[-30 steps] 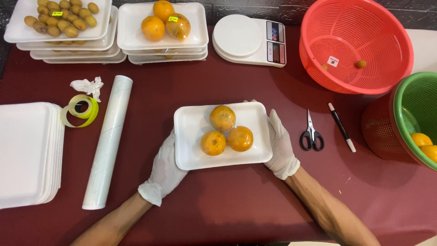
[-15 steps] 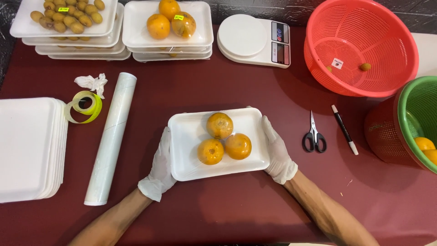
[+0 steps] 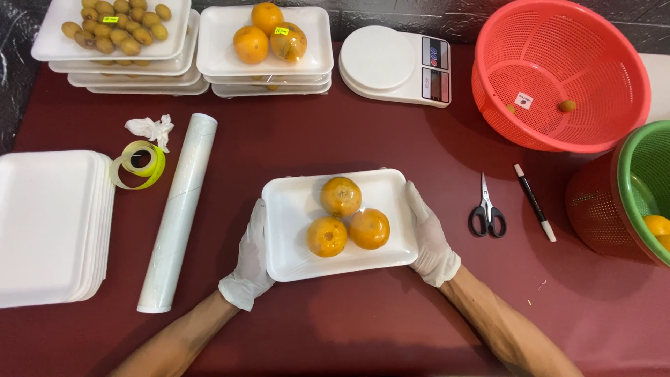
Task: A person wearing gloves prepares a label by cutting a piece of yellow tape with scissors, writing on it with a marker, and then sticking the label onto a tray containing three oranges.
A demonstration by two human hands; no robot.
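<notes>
A white foam tray (image 3: 296, 209) lies on the dark red table in front of me, covered with clear film. Three oranges (image 3: 347, 218) sit on it in a cluster. My left hand (image 3: 252, 262), in a white glove, grips the tray's left edge. My right hand (image 3: 430, 237), also gloved, grips the right edge. The tray sits slightly tilted, its right end farther from me.
A roll of clear film (image 3: 178, 211) lies to the left, beside a sticker roll (image 3: 138, 164) and a stack of foam trays (image 3: 49, 227). Wrapped fruit trays (image 3: 265, 42) and a kitchen scale (image 3: 394, 66) stand behind. Scissors (image 3: 486, 208), a pen (image 3: 534, 202), a red basket (image 3: 562, 70) and a green basket (image 3: 645, 188) are at the right.
The tray with both hands on it has shifted slightly toward me and to the left. My hands keep their grip on its two ends.
</notes>
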